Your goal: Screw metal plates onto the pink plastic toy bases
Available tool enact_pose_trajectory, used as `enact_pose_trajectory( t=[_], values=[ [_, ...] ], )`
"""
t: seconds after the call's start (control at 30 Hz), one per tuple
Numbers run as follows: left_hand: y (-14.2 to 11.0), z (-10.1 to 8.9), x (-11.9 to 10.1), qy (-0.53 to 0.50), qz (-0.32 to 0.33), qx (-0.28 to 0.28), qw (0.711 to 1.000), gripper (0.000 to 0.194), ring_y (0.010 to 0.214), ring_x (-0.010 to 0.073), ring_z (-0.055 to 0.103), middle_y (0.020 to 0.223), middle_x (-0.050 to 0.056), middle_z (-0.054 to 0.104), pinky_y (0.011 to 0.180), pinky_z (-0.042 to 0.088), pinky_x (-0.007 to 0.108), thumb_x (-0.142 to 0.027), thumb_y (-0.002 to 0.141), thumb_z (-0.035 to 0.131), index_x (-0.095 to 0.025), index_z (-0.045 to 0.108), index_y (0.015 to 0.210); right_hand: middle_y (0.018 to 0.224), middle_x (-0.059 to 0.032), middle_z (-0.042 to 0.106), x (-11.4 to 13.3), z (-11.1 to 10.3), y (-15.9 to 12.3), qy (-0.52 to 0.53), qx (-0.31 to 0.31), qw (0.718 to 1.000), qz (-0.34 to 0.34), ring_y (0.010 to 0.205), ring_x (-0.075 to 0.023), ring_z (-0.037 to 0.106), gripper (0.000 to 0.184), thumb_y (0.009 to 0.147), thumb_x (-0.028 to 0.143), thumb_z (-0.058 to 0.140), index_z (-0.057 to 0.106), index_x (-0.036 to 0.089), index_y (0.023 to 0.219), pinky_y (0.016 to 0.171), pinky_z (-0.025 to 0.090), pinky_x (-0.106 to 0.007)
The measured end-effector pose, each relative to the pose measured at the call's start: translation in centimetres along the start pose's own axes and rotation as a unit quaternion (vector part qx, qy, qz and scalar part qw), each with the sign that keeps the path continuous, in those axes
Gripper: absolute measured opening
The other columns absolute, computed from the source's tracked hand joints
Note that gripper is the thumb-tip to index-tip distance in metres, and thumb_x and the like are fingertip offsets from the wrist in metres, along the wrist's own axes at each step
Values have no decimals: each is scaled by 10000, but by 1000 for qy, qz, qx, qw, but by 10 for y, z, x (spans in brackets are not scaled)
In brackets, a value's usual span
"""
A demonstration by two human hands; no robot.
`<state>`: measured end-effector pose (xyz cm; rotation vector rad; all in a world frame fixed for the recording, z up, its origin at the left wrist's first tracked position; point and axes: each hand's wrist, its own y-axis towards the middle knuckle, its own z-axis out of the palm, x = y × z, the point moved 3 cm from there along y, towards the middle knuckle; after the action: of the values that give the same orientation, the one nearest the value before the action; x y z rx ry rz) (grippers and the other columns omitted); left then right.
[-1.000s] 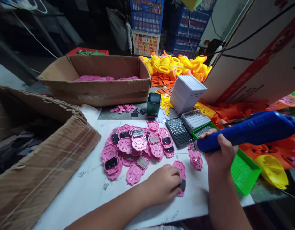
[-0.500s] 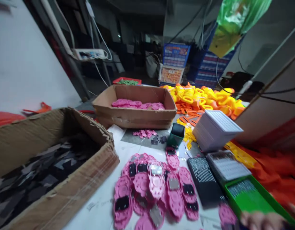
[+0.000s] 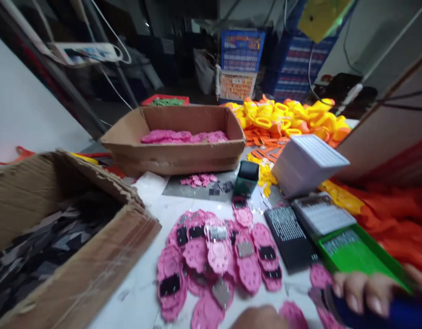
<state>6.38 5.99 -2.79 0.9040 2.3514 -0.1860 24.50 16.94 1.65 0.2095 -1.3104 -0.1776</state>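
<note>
**Two hands at the near edge, blue tool in one, pink pieces close by**

Right hand [image 3: 365, 291]: fingers wrapped over a long, smooth blue hand tool [image 3: 399, 314], towards the near right corner of the white-covered worktop [image 3: 139, 283]. Left hand [image 3: 259, 318]: mostly cropped at the near edge, blurred; grip cannot be told. Just beside it, a scalloped pink plastic piece [image 3: 292, 315]; another pink piece [image 3: 319, 275] lies by the tool's nose. Heap of pink pieces with dark or grey plates [image 3: 219, 256] mid-worktop; black rectangular tray [image 3: 295, 258] and shallow green plastic tray [image 3: 366, 258] right of it.

Handling, judged: tool likely rigid, fairly heavy, casing maybe slippery; best held round the thick barrel, clear of the nose. Pink pieces look light, thin, stiffish, may slide on the smooth cover or crack at thin edges if pressed; pinch by the opposite long rims, off the plates.
</note>
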Motion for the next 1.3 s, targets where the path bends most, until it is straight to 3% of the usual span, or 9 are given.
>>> enact_pose_trajectory(
  t=[0.1,0.13,0.23,0.33,0.57,0.83,0.93,1.3],
  values=[
    [-7,10,-17,-40,23,6,999,178,801,180,602,969,50,679,709,488,309,-268,811,564,-216,696,919,562,15,501,27,15,-34,60,-7,997,-53,464,-199,490,558,598,552,633,590,372,1124,501,494,-424],
    [-9,10,-20,-38,31,-2,999,153,795,181,594,956,63,675,705,477,303,-246,809,566,-184,687,878,588,6,517,33,24,-38,74,3,995,-64,491,-202,503,531,616,512,638,599,348,1119,533,494,-428],
    [-10,6,-25,-25,49,-24,998,125,767,180,575,895,87,662,681,453,291,-209,808,550,-155,662,808,621,-1,528,43,42,-34,92,11,992,-82,521,-188,524,336,669,430,624,622,314,984,520,467,-370],
    [-10,3,-27,-19,59,-22,998,123,782,183,574,880,93,652,694,457,290,-212,808,550,-147,654,813,625,16,542,51,48,-21,79,2,994,-73,517,-174,539,378,659,441,629,572,294,1002,509,456,-337],
    [-12,0,-29,-15,72,-13,997,146,811,184,580,878,93,648,715,473,293,-185,835,500,-147,636,799,606,49,550,50,39,-5,63,-33,991,-113,489,-144,538,473,634,442,618,528,265,1063,463,440,-286],
    [-10,-1,-29,-37,73,-28,996,152,773,182,570,857,91,633,683,479,301,-159,825,523,-116,663,867,612,44,579,36,21,-5,119,0,981,-152,475,-142,566,462,702,421,636,551,212,1105,431,451,-264],
    [-10,-2,-31,-35,73,-33,996,142,773,184,572,858,88,637,680,484,306,-160,818,540,-113,668,860,598,58,574,35,22,-3,103,4,982,-158,456,-135,552,510,704,437,625,530,218,1154,412,443,-254],
    [-9,1,-38,-2,71,-67,995,174,715,182,572,850,84,658,615,471,312,-192,865,518,-119,674,892,570,65,552,49,35,-12,91,-4,989,-114,454,-156,548,414,662,448,654,573,232,1006,472,482,-307]
  ],
)
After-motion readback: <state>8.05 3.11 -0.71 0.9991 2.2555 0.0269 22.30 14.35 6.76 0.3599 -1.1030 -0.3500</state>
